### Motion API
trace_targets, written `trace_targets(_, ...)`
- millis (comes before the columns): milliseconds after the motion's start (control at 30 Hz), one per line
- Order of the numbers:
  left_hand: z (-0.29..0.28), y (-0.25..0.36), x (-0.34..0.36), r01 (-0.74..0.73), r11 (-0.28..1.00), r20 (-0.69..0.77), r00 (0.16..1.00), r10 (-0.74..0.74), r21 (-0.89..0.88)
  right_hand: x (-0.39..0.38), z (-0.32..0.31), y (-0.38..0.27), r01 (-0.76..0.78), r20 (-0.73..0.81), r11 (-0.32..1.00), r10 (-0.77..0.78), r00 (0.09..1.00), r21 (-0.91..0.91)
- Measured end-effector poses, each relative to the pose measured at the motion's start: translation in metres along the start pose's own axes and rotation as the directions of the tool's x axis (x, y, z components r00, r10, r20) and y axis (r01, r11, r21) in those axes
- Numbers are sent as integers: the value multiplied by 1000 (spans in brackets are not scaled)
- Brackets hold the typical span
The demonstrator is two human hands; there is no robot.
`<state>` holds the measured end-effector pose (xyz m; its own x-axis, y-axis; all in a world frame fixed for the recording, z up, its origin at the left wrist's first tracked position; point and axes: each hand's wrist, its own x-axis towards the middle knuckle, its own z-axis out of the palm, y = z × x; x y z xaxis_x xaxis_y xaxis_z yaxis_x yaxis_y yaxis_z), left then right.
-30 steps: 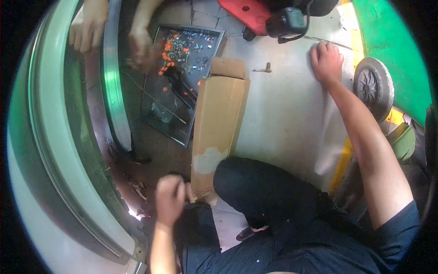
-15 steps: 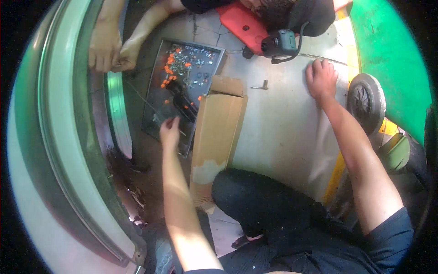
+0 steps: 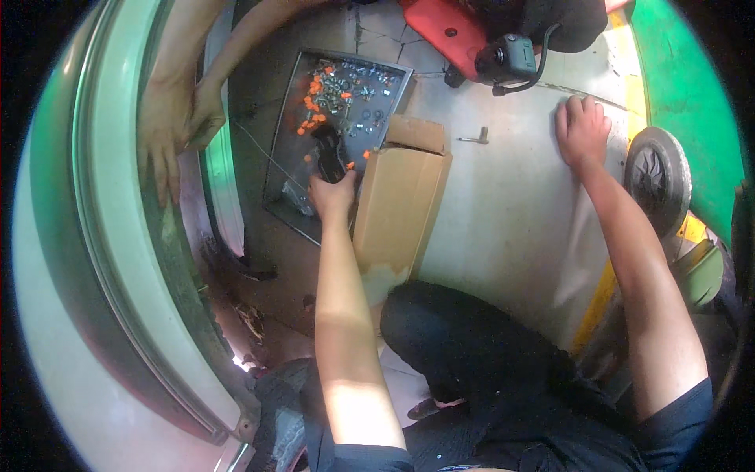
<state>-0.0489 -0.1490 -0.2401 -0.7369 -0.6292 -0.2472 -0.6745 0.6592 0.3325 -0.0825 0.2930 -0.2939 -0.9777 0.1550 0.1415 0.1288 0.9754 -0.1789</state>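
Note:
My left hand (image 3: 333, 194) is closed round the lower end of a black tool (image 3: 329, 153) in a grey metal tray (image 3: 281, 179). The tool is long and dark, and its exact kind is hard to make out. Around it in the tray lie loose metal nuts and bolts (image 3: 334, 86) and orange pieces (image 3: 312, 105). A clear plastic bag (image 3: 297, 197) lies by my left fingers. My right hand (image 3: 583, 132) rests on the pale floor, palm down with its fingers stretched out, holding nothing.
A cardboard box (image 3: 403, 204) stands against the tray's right side. Beyond it lies a small metal L-shaped tool (image 3: 476, 138). Another person's hands (image 3: 169, 130) touch the vehicle's pale body panel (image 3: 102, 197). A black-grey device (image 3: 507, 59), red board (image 3: 444, 31) and round wheel-like disc (image 3: 659, 181) are nearby.
My left hand has moved up and right and closed on the black tool. The other person's hands have shifted down along the panel. My right hand stays on the floor as the view shifts.

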Motion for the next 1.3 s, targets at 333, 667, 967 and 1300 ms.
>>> trace_targets(333,14,-27,1,-50,997,-181,983,38,-58,4,14,8,97,-17,995,-97,995,33)
trace_targets(667,25,-47,15,9,971,-42,999,-19,-237,3,14,10,107,-32,994,-106,994,12)
trace_targets(967,20,-17,-5,75,957,0,997,-78,-280,3,12,11,99,-25,995,-99,995,17)
trace_targets(1300,-7,-25,-4,-14,983,3,1000,15,-181,8,11,-4,87,-35,996,-87,996,3)
